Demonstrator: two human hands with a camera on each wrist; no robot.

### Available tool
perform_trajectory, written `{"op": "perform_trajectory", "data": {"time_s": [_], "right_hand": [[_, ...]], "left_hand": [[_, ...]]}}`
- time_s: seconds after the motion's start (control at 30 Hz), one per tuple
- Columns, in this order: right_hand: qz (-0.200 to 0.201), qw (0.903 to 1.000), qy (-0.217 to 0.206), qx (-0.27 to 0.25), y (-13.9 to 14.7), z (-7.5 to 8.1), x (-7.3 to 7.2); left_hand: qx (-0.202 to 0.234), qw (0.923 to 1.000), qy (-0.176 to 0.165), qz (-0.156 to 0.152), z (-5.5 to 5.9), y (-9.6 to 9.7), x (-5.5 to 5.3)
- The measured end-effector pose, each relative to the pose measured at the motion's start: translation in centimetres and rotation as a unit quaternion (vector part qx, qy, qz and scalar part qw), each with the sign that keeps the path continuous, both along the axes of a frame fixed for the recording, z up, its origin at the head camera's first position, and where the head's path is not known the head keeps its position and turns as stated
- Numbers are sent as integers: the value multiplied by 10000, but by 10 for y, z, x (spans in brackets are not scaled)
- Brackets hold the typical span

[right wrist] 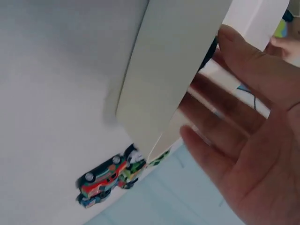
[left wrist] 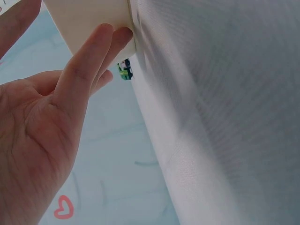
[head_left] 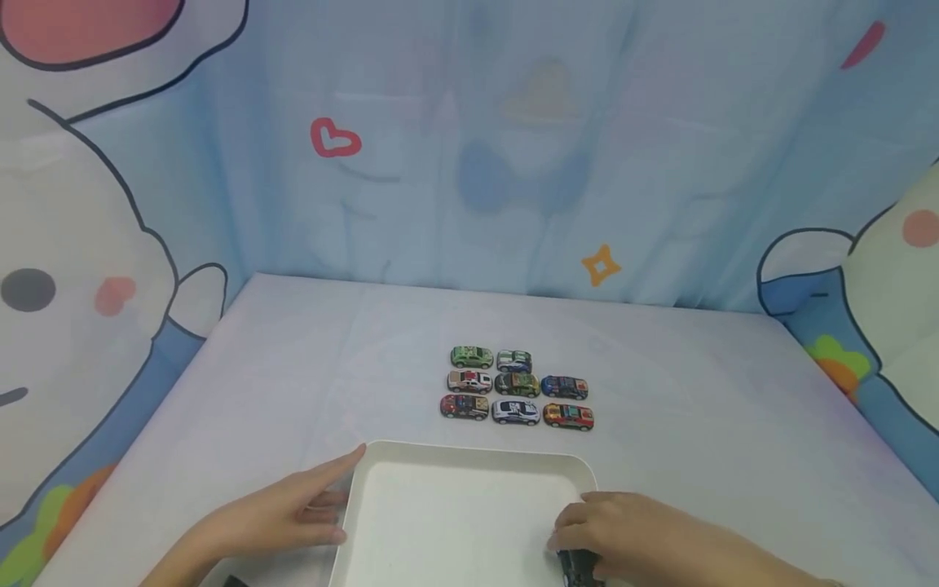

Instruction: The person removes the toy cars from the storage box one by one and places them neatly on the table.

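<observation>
A white tray [head_left: 455,514] lies at the front of the table, cut off by the bottom of the head view. My left hand [head_left: 275,518] rests along its left wall with extended fingers, the index finger at the far left corner. In the left wrist view those fingers [left wrist: 84,70] lie against the tray's outer side. Over the right wall, my right hand [head_left: 623,530] pinches a dark toy car [head_left: 578,568] at the tray's inner right side. Only a dark sliver of that car [right wrist: 209,55] shows behind the thumb in the right wrist view.
Beyond the tray, several toy cars stand in rows, among them a green car [head_left: 472,357], a white car [head_left: 516,412] and a red-orange car [head_left: 568,417]. A light cloth [head_left: 704,440] covers the table. Behind it hangs a blue printed curtain [head_left: 411,204].
</observation>
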State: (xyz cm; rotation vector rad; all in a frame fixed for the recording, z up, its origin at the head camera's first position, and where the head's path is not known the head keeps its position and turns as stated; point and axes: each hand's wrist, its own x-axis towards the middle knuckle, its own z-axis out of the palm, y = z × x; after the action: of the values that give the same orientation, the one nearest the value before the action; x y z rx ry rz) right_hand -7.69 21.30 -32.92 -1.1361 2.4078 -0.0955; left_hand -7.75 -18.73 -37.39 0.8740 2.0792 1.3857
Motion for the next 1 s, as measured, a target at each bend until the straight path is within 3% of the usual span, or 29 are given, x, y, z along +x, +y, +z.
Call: {"op": "perform_trajectory", "data": {"time_s": [0.13, 0.33, 0.57, 0.73, 0.83, 1.0], "right_hand": [[347, 9991, -64, -221, 2, 3, -2], [317, 9989, -244, -236, 1, -2, -5], [918, 9900, -403, -992, 4, -11, -11], [1068, 9754, -644, -1816, 4, -21, -17], [979, 9709, -782, -2039, 2, -24, -20], [346, 9690, -1177, -2145, -2, -26, -21]], "left_hand": [[30, 10000, 29, -55, 0, 0, 0], [49, 10000, 33, -69, -1, 0, 0], [-34, 10000, 56, 13, 0, 0, 1], [-61, 10000, 9, 55, 1, 0, 1], [-1, 10000, -9, 19, 1, 0, 1], [62, 10000, 26, -44, 0, 0, 1]]}}
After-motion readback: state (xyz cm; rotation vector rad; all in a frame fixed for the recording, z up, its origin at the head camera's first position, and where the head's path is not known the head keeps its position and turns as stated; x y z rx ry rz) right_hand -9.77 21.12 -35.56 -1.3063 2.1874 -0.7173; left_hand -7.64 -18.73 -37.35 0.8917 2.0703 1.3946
